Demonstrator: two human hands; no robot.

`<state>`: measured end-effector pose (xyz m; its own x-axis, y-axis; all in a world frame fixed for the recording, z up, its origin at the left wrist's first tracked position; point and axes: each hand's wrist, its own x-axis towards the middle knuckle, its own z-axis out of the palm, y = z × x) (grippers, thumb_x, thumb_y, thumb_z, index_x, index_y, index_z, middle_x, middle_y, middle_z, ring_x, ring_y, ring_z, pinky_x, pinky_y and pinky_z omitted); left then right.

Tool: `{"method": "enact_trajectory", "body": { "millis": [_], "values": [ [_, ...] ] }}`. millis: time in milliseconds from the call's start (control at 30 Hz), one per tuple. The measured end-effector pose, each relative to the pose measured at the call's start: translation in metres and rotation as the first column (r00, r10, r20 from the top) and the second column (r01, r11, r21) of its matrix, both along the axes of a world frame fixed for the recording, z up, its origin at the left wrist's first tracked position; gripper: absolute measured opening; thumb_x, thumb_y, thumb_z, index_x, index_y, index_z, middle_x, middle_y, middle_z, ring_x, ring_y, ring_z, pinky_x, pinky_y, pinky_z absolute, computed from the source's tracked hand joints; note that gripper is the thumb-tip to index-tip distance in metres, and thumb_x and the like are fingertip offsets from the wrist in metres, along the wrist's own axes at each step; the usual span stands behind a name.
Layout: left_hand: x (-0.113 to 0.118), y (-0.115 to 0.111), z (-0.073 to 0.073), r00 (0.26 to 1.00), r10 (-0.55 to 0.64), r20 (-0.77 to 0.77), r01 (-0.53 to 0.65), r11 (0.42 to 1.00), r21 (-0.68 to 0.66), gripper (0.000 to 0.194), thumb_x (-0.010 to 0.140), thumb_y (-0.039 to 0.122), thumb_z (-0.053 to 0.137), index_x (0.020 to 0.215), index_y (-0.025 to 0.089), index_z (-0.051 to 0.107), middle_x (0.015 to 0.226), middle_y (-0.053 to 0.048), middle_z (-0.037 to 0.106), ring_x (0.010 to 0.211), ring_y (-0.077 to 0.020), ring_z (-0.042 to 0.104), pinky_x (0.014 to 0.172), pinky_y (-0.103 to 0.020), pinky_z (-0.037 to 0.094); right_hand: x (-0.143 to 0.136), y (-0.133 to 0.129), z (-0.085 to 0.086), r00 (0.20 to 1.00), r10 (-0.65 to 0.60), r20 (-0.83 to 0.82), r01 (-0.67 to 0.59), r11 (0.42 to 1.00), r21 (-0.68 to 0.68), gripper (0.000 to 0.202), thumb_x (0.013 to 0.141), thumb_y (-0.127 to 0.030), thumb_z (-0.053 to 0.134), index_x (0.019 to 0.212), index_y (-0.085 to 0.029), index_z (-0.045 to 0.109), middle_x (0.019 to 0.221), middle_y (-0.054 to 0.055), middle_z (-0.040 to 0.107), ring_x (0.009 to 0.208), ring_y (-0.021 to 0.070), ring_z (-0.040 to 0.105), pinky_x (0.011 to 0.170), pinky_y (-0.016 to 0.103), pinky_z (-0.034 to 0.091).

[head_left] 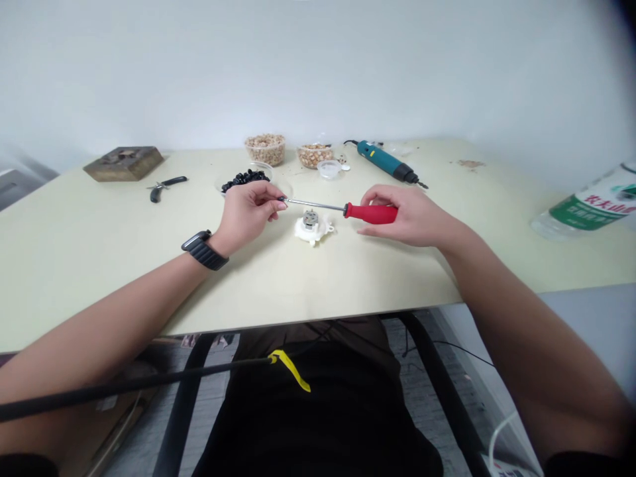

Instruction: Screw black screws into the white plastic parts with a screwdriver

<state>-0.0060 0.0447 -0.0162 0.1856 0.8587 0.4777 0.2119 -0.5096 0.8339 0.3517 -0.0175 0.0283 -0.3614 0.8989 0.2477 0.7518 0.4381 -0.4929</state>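
Observation:
My right hand (410, 213) is closed around the red handle of a screwdriver (371, 213), whose metal shaft lies nearly level and points left. My left hand (251, 211), with a dark watch on its wrist, pinches a small dark piece (282, 199) at the screwdriver's tip; the fingers mostly hide it. Below the shaft, a white plastic part with a small metal motor (311, 222) on it rests on the table. Just behind my left hand stands a clear bowl of black pieces (246, 179).
Tubs of small tan parts (265, 151) and light-brown parts (315, 156) stand at the back, near a small clear cup (328, 169). A teal power screwdriver (385, 161) lies right of them. Black-handled pliers (169, 187), a square block (124, 164) and a bottle (586, 205) flank the work area.

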Motion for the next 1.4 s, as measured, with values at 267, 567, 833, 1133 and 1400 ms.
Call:
{"method": "enact_trajectory", "body": {
  "millis": [267, 567, 833, 1133, 1400],
  "values": [
    [0.0004, -0.0001, -0.002, 1.0, 0.006, 0.008, -0.006, 1.0, 0.001, 0.016, 0.085, 0.023, 0.099, 0.082, 0.02, 0.084, 0.077, -0.006, 0.082, 0.064, -0.0178, 0.074, 0.058, -0.03, 0.063, -0.0001, 0.0002, 0.0033, 1.0, -0.012, 0.023, 0.014, 0.999, -0.044, 0.038, 0.102, -0.065, 0.076, 0.1, -0.027, 0.08, 0.097, 0.007, 0.08, 0.089, 0.0285, 0.069, 0.077, 0.041, 0.048],
    [-0.0001, -0.0008, -0.0024, 1.0, 0.002, -0.01, -0.002, 1.0, -0.002, 0.019, 0.083, 0.024, 0.101, 0.082, 0.018, 0.083, 0.075, -0.006, 0.081, 0.062, -0.0165, 0.075, 0.057, -0.027, 0.064, -0.0003, -0.0007, 0.0046, 0.999, -0.02, -0.04, 0.019, 1.0, -0.019, 0.04, 0.087, -0.059, 0.09, 0.099, -0.027, 0.069, 0.103, 0.007, 0.078, 0.09, 0.0274, 0.067, 0.078, 0.04, 0.046],
    [-0.0011, 0.0007, -0.0036, 0.999, 0.022, -0.045, -0.02, 0.999, 0.042, 0.019, 0.085, 0.022, 0.1, 0.082, 0.018, 0.082, 0.078, -0.006, 0.083, 0.063, -0.017, 0.076, 0.057, -0.027, 0.064, -0.0001, 0.0011, 0.0026, 1.0, -0.025, -0.005, 0.025, 0.998, -0.053, 0.044, 0.094, -0.069, 0.082, 0.095, -0.027, 0.07, 0.096, 0.007, 0.076, 0.086, 0.0273, 0.064, 0.077, 0.042, 0.045],
    [-0.001, -0.0003, -0.0072, 0.998, 0.031, -0.061, -0.026, 0.997, 0.075, 0.01, 0.083, 0.017, 0.094, 0.082, 0.018, 0.084, 0.077, -0.006, 0.083, 0.062, -0.0156, 0.075, 0.055, -0.025, 0.06, 0.0023, 0.0022, 0.0041, 1.0, -0.009, 0.022, 0.011, 0.994, -0.111, 0.048, 0.105, -0.074, 0.07, 0.095, -0.027, 0.076, 0.091, 0.006, 0.075, 0.084, 0.0271, 0.064, 0.077, 0.042, 0.046],
    [-0.0012, 0.0004, -0.0069, 0.997, 0.024, -0.067, -0.019, 0.997, 0.078, 0.016, 0.084, 0.016, 0.094, 0.081, 0.018, 0.079, 0.078, -0.005, 0.082, 0.061, -0.0155, 0.074, 0.056, -0.026, 0.062, 0.0026, 0.0027, 0.0027, 0.999, -0.016, -0.029, 0.015, 0.999, -0.043, 0.038, 0.093, -0.064, 0.087, 0.099, -0.028, 0.073, 0.097, 0.005, 0.076, 0.082, 0.0258, 0.063, 0.074, 0.041, 0.045]
  ]
}}
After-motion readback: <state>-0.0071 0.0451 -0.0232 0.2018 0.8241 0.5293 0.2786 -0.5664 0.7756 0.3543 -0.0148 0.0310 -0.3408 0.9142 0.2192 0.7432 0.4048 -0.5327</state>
